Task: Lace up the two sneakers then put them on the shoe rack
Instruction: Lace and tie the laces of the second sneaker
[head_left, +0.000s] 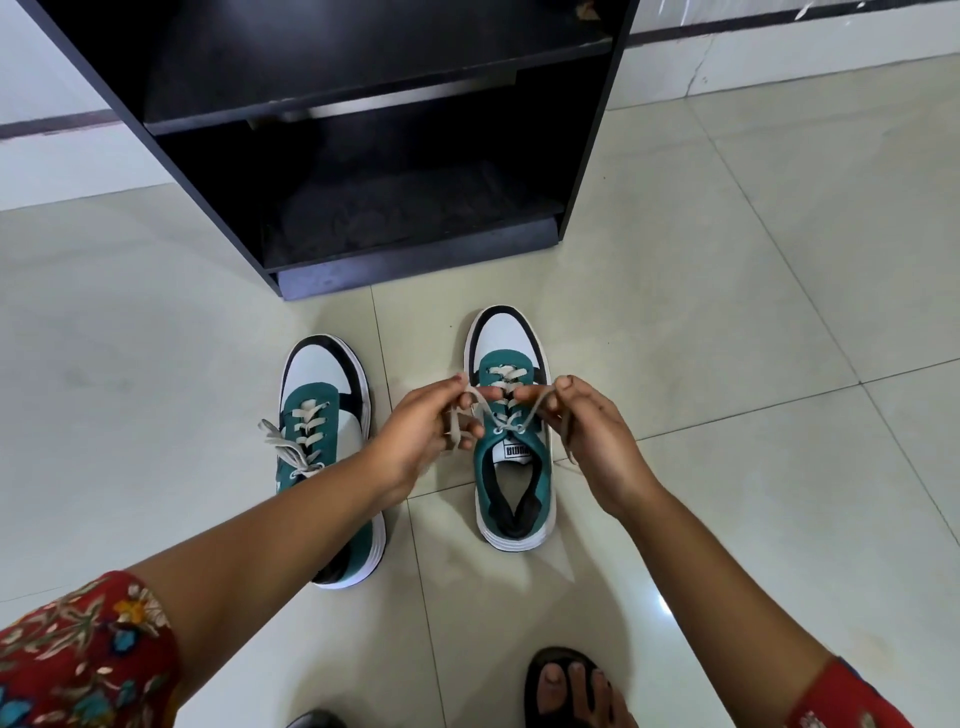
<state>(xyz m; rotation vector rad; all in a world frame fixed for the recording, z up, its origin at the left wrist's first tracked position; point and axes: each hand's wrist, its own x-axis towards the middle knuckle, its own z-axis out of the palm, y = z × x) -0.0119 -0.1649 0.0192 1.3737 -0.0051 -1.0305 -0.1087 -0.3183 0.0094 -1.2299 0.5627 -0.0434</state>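
Observation:
Two teal, white and black sneakers stand side by side on the tiled floor, toes pointing at the rack. The right sneaker (511, 483) has its beige lace (485, 410) crossed above the tongue. My left hand (421, 436) pinches one end of that lace and my right hand (592, 431) pinches the other end, both just above the top eyelets. The left sneaker (322, 379) is laced, with its lace ends lying loose off its left side; my left forearm hides its heel part.
A black shoe rack (597, 156) with open shelves stands directly beyond the sneakers; its bottom shelf (405, 223) looks dusty. My sandalled foot (566, 686) is at the bottom edge. Pale floor tiles spread all around, and a white wall runs behind.

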